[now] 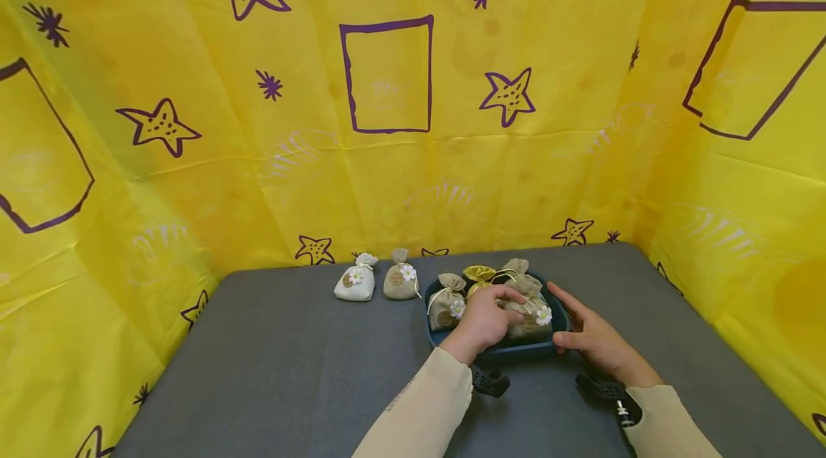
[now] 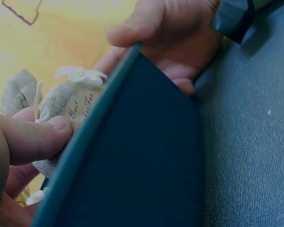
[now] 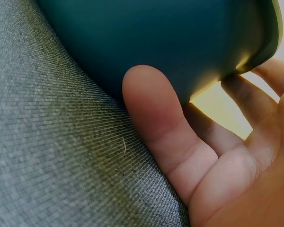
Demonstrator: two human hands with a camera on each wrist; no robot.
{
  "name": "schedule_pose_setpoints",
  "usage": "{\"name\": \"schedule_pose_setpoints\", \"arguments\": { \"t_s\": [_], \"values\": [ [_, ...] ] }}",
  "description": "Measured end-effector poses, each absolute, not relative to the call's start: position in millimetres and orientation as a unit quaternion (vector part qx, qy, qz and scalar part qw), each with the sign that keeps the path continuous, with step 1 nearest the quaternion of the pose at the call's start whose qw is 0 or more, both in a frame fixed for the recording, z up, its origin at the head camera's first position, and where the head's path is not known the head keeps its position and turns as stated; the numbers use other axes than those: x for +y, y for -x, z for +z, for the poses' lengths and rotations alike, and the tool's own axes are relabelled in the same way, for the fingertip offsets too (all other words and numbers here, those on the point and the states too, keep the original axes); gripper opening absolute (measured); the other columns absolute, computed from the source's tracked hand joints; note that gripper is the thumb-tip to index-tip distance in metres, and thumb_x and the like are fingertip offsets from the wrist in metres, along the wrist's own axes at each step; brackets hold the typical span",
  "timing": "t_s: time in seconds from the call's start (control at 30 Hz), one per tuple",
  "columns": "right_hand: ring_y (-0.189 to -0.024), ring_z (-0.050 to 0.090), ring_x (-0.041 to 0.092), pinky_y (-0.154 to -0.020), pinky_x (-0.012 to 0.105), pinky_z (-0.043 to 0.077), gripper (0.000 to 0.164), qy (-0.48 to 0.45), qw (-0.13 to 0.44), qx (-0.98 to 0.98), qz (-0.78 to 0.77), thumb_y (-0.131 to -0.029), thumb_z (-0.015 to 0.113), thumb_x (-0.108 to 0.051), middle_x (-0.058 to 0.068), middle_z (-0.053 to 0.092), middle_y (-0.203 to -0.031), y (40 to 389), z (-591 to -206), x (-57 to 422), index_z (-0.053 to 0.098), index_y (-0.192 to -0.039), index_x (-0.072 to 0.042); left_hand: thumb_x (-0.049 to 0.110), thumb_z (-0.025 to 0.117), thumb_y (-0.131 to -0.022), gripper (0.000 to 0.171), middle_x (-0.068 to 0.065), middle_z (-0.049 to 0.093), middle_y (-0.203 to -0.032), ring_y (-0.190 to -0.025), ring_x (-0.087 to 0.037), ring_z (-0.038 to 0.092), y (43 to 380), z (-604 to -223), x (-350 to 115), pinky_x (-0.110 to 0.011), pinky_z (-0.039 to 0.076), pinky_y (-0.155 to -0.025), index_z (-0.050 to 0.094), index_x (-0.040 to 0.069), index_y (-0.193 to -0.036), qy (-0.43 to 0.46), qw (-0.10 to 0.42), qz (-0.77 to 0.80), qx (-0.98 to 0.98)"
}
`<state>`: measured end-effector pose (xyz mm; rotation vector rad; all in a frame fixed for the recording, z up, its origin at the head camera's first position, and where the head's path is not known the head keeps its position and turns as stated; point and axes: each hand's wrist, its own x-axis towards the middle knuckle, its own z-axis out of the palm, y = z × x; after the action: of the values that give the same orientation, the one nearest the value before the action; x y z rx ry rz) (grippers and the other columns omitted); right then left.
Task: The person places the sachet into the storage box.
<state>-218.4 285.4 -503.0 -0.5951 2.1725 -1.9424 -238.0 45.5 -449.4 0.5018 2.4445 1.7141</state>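
Note:
My left hand (image 1: 487, 318) reaches into a dark blue oblong tray (image 1: 516, 350) and pinches a beige burlap sachet (image 1: 530, 323) with a white flower. In the left wrist view the left thumb (image 2: 42, 137) presses on the sachet's round printed label. My right hand (image 1: 596, 340) holds the tray's right end, thumb (image 3: 154, 109) at the near corner and fingers along the far side. Beside the left hand in the tray stand another flowered burlap sachet (image 1: 445, 304), a gold pouch (image 1: 480, 274) and a further beige pouch (image 1: 517, 266), partly hidden.
Left of the tray, a white sachet (image 1: 355, 283) and a beige sachet (image 1: 401, 281), each with a flower, stand on the grey cloth-covered table (image 1: 290, 365). Yellow patterned curtains (image 1: 387, 178) rise behind and at both sides.

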Motion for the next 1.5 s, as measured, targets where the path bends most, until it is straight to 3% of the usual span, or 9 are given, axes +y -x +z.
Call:
{"name": "schedule_pose_setpoints", "arguments": {
  "t_s": [0.17,0.4,0.67,0.93,1.13,1.3,1.5],
  "values": [
    [-0.075,0.059,0.031,-0.069,0.038,0.054,0.086,0.203,0.080,0.729,-0.649,-0.095,0.069,-0.013,0.023,0.025,-0.149,219.8,-503.6,286.1,0.014,-0.161,-0.012,0.000,0.074,-0.085,0.022,0.013,0.064,-0.094,-0.069,-0.009,0.054,241.7,-451.4,49.1,-0.026,0.045,-0.061,0.076,0.020,-0.093,-0.187,0.054,0.511,0.837],
    [-0.074,0.058,0.030,-0.068,0.038,0.054,0.086,0.206,0.079,0.730,-0.647,-0.095,0.069,-0.012,0.023,0.018,-0.154,221.4,-503.4,285.6,0.013,-0.160,-0.011,0.007,0.076,-0.085,0.022,0.015,0.063,-0.105,-0.090,-0.006,0.055,244.4,-452.2,48.3,-0.026,0.045,-0.077,0.075,0.024,-0.099,-0.196,0.067,0.447,0.870],
    [-0.074,0.059,0.031,-0.069,0.038,0.054,0.085,0.205,0.083,0.729,-0.647,-0.095,0.068,-0.011,0.024,0.012,-0.157,223.3,-505.1,285.8,0.013,-0.161,-0.012,0.004,0.073,-0.085,0.028,0.013,0.062,-0.111,-0.101,-0.007,0.054,244.6,-451.7,46.7,-0.027,0.044,-0.083,0.074,0.024,-0.105,-0.213,0.078,0.439,0.869],
    [-0.075,0.059,0.031,-0.070,0.038,0.054,0.085,0.199,0.086,0.729,-0.649,-0.095,0.068,-0.011,0.025,0.012,-0.157,223.2,-507.4,283.4,0.015,-0.161,-0.014,0.003,0.075,-0.083,0.032,0.013,0.064,-0.109,-0.089,-0.007,0.056,244.0,-451.8,40.0,-0.027,0.046,-0.077,0.074,0.024,-0.108,-0.204,0.101,0.466,0.855],
    [-0.078,0.059,0.030,-0.071,0.039,0.054,0.084,0.195,0.083,0.737,-0.642,-0.096,0.067,-0.011,0.024,0.005,-0.160,220.7,-505.8,283.0,0.014,-0.161,-0.012,0.007,0.079,-0.084,0.032,0.009,0.067,-0.109,-0.094,-0.009,0.062,239.0,-448.0,26.8,-0.029,0.050,-0.078,0.073,0.022,-0.113,-0.190,0.116,0.506,0.833],
    [-0.077,0.059,0.030,-0.070,0.039,0.054,0.085,0.199,0.081,0.736,-0.642,-0.096,0.067,-0.010,0.028,0.015,-0.156,218.2,-503.8,284.7,0.012,-0.160,-0.011,0.010,0.078,-0.086,0.032,0.009,0.064,-0.117,-0.107,-0.019,0.063,227.5,-441.9,14.5,-0.034,0.051,-0.081,0.073,0.022,-0.115,-0.195,0.118,0.515,0.827],
    [-0.075,0.059,0.030,-0.068,0.039,0.055,0.086,0.200,0.076,0.736,-0.643,-0.095,0.068,-0.010,0.029,0.020,-0.153,217.4,-502.7,285.5,0.013,-0.160,-0.010,0.014,0.077,-0.089,0.029,0.012,0.064,-0.119,-0.114,-0.023,0.062,216.7,-436.2,-1.8,-0.034,0.052,-0.083,0.073,0.020,-0.117,-0.211,0.121,0.536,0.808]
  ]
}}
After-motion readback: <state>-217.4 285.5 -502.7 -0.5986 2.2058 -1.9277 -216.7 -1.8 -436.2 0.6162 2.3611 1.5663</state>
